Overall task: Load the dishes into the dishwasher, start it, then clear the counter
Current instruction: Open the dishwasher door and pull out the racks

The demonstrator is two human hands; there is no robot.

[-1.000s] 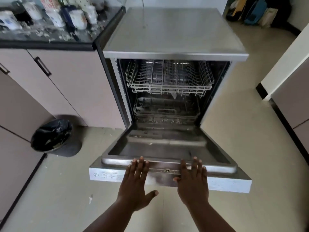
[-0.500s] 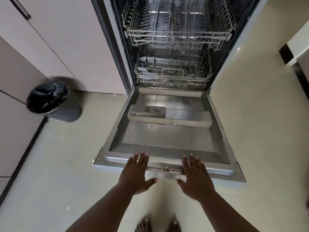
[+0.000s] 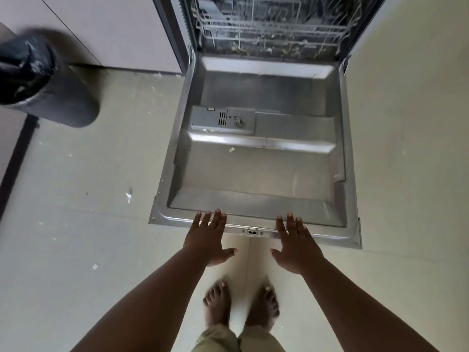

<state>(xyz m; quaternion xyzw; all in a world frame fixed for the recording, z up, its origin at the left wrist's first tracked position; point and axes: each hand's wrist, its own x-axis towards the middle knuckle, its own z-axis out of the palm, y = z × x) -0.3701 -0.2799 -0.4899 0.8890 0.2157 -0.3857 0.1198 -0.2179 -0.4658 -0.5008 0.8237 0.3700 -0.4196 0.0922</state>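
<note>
1. Dishwasher door [image 3: 258,171]: lowered flat, inner face up.
2. Left hand [image 3: 206,240] and right hand [image 3: 295,246]: fingers straight and spread, resting on the door's front edge; each grip apart, holding nothing.
3. Lower rack [image 3: 269,29]: no dishes visible.
4. Judged progress: opening done; loading, starting and clearing the desk remain.

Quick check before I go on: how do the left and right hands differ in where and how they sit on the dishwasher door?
The left hand rests on the door's front rim left of the latch; the right hand rests to its right. The left hand's fingertips reach slightly further onto the dishwasher door than the right's. Both lie flat, palms down, fingers straight, thumbs pointing inward, holding nothing.
</note>
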